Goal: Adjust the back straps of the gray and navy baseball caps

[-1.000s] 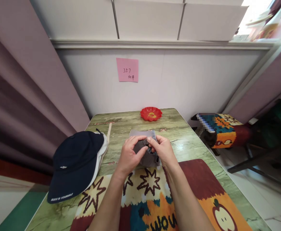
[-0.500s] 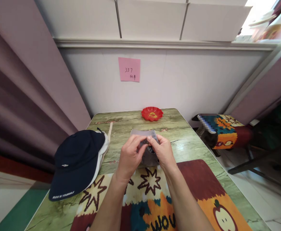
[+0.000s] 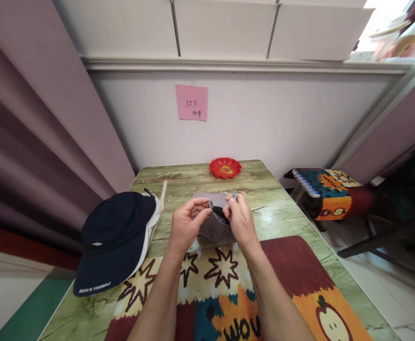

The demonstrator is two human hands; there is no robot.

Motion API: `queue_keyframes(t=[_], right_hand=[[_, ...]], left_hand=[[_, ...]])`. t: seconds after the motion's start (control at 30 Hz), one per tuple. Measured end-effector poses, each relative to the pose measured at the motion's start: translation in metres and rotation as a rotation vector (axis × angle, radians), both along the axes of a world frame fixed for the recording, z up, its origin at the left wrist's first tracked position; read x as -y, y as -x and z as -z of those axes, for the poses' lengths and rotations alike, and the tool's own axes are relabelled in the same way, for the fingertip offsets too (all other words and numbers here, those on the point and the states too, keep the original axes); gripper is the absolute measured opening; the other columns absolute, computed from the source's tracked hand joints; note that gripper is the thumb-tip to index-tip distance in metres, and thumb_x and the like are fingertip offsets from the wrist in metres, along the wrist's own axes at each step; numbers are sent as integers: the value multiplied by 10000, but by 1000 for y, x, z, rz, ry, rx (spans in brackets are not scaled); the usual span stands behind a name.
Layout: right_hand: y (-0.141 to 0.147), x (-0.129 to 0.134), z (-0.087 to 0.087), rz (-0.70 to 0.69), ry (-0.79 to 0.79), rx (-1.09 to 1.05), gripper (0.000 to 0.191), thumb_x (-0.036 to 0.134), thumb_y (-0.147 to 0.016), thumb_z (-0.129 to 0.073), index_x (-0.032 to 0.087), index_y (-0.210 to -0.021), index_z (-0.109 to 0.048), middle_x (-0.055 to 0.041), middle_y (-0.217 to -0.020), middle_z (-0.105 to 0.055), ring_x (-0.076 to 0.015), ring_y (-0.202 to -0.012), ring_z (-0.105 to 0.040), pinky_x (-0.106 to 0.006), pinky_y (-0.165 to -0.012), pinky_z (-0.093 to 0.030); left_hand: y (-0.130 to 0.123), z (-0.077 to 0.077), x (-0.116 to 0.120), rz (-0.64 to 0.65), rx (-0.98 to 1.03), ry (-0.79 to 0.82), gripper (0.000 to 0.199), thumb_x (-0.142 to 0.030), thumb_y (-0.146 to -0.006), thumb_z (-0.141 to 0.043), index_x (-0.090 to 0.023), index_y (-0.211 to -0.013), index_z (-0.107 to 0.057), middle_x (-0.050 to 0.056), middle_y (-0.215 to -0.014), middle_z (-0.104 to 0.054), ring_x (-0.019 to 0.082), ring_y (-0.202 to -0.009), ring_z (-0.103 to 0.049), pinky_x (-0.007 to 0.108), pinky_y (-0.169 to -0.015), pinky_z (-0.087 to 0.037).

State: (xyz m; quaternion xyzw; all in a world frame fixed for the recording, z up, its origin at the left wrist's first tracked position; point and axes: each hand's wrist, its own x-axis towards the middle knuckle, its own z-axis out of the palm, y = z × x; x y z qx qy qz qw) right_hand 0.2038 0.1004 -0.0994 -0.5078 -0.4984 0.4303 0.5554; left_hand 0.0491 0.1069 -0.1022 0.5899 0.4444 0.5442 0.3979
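Grey cloth item (image 3: 214, 231) at frame centre, between both hands.
I see left hand (image 3: 186, 226) pinching a small clasp (image 3: 210, 205), right hand (image 3: 242, 222) pinching a strap end (image 3: 234, 195); navy cap (image 3: 117, 237) frame left, red dish (image 3: 225, 168) above centre.
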Motion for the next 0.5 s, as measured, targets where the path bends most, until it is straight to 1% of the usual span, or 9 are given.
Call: queue_keyframes(t=[0.07, 0.1, 0.2, 0.27, 0.33, 0.4, 0.43, 0.5], right_hand=[[0, 2, -1, 68, -11, 133, 259, 455, -960, -404, 238, -930, -543, 33, -613, -554, -164, -611, -534, -273, -637, -365], [-1, 3, -2, 71, -9, 214, 252, 434, -965, -404, 238, -922, -557, 28, -617, -572, -167, -610, -545, -278, -642, -362], [-4, 5, -5, -33, -28, 425, 289, 379, -978, -399, 243, -889, -638, 2, -661, -635, -175, -634, -577, -288, -657, -362], [-7, 5, -6, -88, -89, 495, 296, 354, -970, -434, 251, -884, -698, -25, -772, -696, -188, -727, -618, -296, -704, -385], [-9, 4, -6, -84, -151, 480, 248, 342, -941, -509, 263, -915, -743, -46, -911, -729, -210, -859, -642, -312, -783, -415], [-10, 3, -5, -45, -173, 384, 198, 343, -899, -586, 268, -936, -765, -54, -987, -736, -224, -936, -646, -329, -850, -437], [-10, 2, -4, -31, -159, 311, 183, 352, -878, -618, 264, -933, -769, -53, -977, -740, -224, -928, -649, -332, -855, -448], [-8, 1, -3, -32, -96, 129, 185, 382, -832, -674, 237, -908, -761, -47, -899, -741, -209, -838, -651, -322, -800, -474]], left_hand=[[-1, 0, -1, 13, 64, 38, 269, -292, -767, -748, -164, -997, -693, 43, -862, -714, 152, -718, -675, 274, -701, -567], [-1, -1, -1, 12, 74, 46, 267, -289, -760, -752, -162, -988, -695, 40, -844, -714, 150, -709, -672, 272, -697, -565], [1, -3, -1, -9, 52, 43, 264, -282, -751, -755, -158, -977, -700, 34, -799, -714, 147, -689, -669, 266, -695, -560], [3, -5, -1, -24, 24, 32, 260, -278, -749, -755, -158, -974, -704, 37, -800, -716, 148, -688, -672, 263, -693, -557], [5, -7, 0, -26, 7, 24, 254, -276, -749, -755, -158, -968, -706, 40, -804, -719, 153, -693, -676, 262, -689, -556], [5, -9, 1, -20, 11, 28, 252, -274, -745, -760, -158, -962, -707, 37, -789, -716, 154, -691, -676, 260, -683, -554], [5, -10, 1, -16, 21, 34, 253, -272, -743, -762, -157, -961, -706, 34, -779, -714, 153, -687, -675, 257, -681, -553], [4, -11, 2, 0, 53, 49, 254, -266, -737, -767, -156, -957, -705, 28, -765, -712, 147, -679, -671, 253, -679, -552]])
